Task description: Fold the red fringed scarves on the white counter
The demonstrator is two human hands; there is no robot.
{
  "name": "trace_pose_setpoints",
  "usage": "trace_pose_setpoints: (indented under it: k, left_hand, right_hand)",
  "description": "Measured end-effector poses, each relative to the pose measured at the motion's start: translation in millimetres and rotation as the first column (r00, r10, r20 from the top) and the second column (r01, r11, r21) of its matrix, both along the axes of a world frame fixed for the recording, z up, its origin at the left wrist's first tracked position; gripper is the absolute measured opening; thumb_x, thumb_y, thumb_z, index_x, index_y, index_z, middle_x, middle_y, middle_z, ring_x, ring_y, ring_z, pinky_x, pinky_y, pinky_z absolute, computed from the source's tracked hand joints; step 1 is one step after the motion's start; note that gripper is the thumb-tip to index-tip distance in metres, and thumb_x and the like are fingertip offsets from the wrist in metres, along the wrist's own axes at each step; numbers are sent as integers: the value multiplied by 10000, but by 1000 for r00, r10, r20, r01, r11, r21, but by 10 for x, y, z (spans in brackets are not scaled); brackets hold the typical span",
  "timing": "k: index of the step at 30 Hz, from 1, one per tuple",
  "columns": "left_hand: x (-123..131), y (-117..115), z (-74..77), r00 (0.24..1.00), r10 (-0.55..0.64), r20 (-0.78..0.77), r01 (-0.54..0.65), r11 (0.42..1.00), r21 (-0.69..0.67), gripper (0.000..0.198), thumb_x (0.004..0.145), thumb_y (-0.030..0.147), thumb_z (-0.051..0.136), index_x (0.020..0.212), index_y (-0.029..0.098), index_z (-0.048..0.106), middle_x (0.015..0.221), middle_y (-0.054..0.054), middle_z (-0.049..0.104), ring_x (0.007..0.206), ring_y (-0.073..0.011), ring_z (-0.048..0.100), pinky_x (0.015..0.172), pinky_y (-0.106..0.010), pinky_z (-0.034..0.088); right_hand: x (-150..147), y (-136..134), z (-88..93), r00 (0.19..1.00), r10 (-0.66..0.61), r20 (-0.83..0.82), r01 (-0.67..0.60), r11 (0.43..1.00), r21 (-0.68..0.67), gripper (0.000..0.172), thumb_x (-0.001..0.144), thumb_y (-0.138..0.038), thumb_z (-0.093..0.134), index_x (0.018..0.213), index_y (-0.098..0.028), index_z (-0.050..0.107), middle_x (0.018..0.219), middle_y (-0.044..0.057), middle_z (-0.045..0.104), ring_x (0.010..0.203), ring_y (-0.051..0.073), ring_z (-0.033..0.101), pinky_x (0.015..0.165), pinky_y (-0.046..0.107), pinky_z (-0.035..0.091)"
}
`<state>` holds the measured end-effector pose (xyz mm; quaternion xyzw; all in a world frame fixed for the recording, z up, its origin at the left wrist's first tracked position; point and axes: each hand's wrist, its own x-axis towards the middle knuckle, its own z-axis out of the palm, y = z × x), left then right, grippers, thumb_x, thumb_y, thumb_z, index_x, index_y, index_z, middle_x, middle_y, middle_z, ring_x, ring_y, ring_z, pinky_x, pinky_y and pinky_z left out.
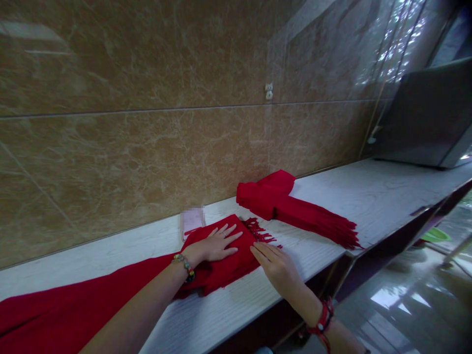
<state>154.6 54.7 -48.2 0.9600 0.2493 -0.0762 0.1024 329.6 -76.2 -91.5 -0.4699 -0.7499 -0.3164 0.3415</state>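
Note:
A long red scarf (132, 282) lies along the white countertop, running off to the lower left, its near end layered over itself with fringe showing at the right. My left hand (216, 243) rests flat on the layered part, fingers spread, a beaded bracelet at the wrist. My right hand (275, 265) is at the right edge of that cloth, beside the fringe. Its fingers are pressed together at the edge; whether a bit of cloth is pinched there is hard to see. Farther right sits a second red scarf (269, 196), folded, its fringed end stretching toward the counter's front edge.
Behind the scarf, by the wall, lies a pink flat item (192, 221), partly covered. A brown marble-tiled wall (147, 147) backs the white counter (372, 196). A large grey box-shaped appliance (424, 118) stands at the far right. Below, a green basin (435, 234) is near the shiny floor.

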Motion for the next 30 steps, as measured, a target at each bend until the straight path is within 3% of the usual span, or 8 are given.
trace_pose_setpoints:
  k: [3, 8, 11, 14, 18, 22, 25, 30]
  left_hand:
    - [-36, 75, 57, 999, 26, -33, -28, 998, -48, 677, 801, 586, 347, 1361, 288, 111, 1449, -70, -7, 1311, -259, -18, 1036, -485, 70]
    - [-172, 207, 97, 995, 72, -76, -77, 995, -69, 799, 721, 647, 426, 1360, 291, 105, 1448, -79, -25, 1308, -284, -28, 1028, -505, 47]
    - [-197, 163, 128, 995, 79, -54, -82, 995, -56, 823, 706, 644, 452, 1362, 274, 118, 1447, -91, -39, 1308, -284, -40, 1034, -487, 60]
    - [-145, -48, 197, 999, 30, 28, -29, 999, -26, 815, 705, 638, 462, 1360, 280, 135, 1451, -81, -30, 1311, -274, -19, 1043, -463, 84]
    - [-129, -455, 251, 994, -32, 104, 25, 998, 63, 758, 699, 599, 506, 1325, 231, 287, 1422, -107, 187, 1290, -277, 169, 1037, -427, 185]
    - [-302, -750, 193, 980, 25, 198, -70, 972, 223, 473, 752, 406, 548, 1176, 206, 489, 1233, -93, 452, 1111, -228, 438, 939, -351, 367]
    - [-476, -843, 116, 982, 28, 187, -84, 949, 304, 280, 812, 243, 476, 1078, 213, 556, 1067, -65, 553, 960, -187, 528, 840, -315, 443]
    - [-631, -878, 20, 984, -34, 175, -51, 887, 459, 264, 824, 117, 413, 1020, 187, 576, 948, -68, 596, 844, -176, 563, 740, -300, 485]
  right_hand:
    - [43, -15, 24, 999, 17, 27, -17, 1000, 0, 269, 814, -41, 392, 891, -126, 635, 861, 95, 653, 815, 181, 585, 704, 279, 494]
    - [120, -18, -27, 997, 15, 69, -5, 989, -145, 239, 799, -33, 420, 829, -132, 635, 767, 77, 639, 697, 164, 580, 602, 257, 499]
    - [125, -9, -34, 998, 26, 49, -17, 983, -181, 209, 813, -62, 435, 828, -140, 629, 828, 82, 627, 770, 177, 570, 680, 293, 497]
    - [93, 0, 26, 997, 70, 14, -67, 983, -173, 196, 829, -86, 436, 862, -144, 620, 914, 80, 608, 878, 187, 544, 779, 314, 470]
    - [47, 10, 132, 985, 159, 65, -142, 967, -210, 175, 830, -98, 451, 889, -132, 612, 887, 78, 605, 866, 188, 537, 773, 321, 463]
    - [88, 33, 121, 979, 188, 73, -165, 954, -250, 171, 830, -90, 453, 870, -134, 613, 811, 67, 608, 799, 172, 539, 730, 305, 462]
    - [150, 47, 72, 985, 173, -4, -169, 956, -239, 178, 843, -103, 439, 894, -135, 607, 799, 62, 607, 771, 159, 533, 709, 281, 455]
    - [143, 35, 117, 979, 204, -3, -199, 951, -236, 181, 851, -120, 426, 834, -143, 606, 772, 53, 598, 756, 153, 527, 702, 283, 438]
